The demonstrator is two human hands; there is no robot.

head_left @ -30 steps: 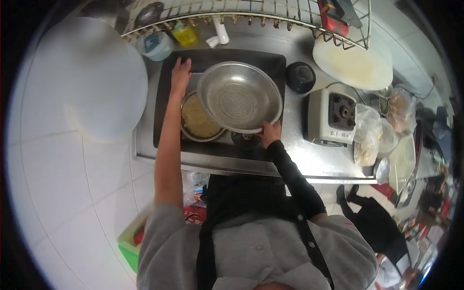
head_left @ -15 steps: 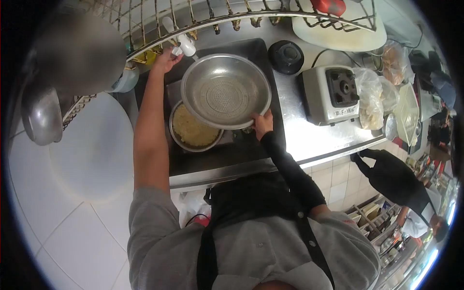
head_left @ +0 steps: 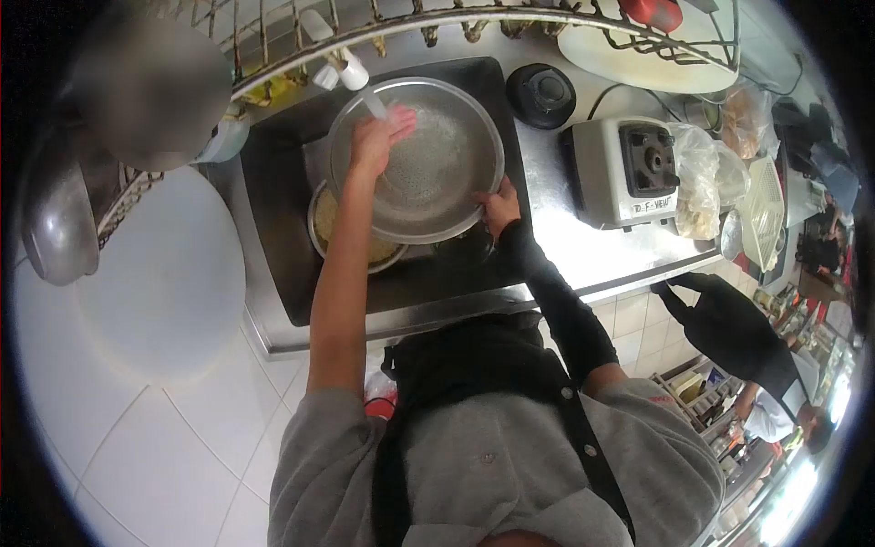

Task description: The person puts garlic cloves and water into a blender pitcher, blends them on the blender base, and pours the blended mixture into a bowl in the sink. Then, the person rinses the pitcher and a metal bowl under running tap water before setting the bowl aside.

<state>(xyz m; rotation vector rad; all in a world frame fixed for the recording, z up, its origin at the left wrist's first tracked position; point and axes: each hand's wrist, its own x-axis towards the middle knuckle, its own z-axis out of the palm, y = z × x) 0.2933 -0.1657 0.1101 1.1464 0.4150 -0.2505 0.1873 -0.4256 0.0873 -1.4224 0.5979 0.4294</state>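
A perforated metal basin (head_left: 433,178) is held over the dark sink (head_left: 278,246), its right rim gripped by my right hand (head_left: 499,208). Water runs from the white faucet (head_left: 352,73) into the basin. My left hand (head_left: 378,141) reaches over the basin's left part with its fingers stretched out in the stream, holding nothing. Below the basin at the left, partly hidden by it and by my left forearm, is a metal bowl (head_left: 314,223) with pale yellowish food.
A wire rack (head_left: 492,13) crosses the top. Right of the sink stand a black round object (head_left: 541,95), a blender base (head_left: 620,173) and plastic bags (head_left: 697,173). A large white round board (head_left: 164,283) is at the left. Another person (head_left: 738,337) stands at the far right.
My left hand has moved from the faucet to over the basin. Water now flows from the faucet. The basin remains in my right hand.
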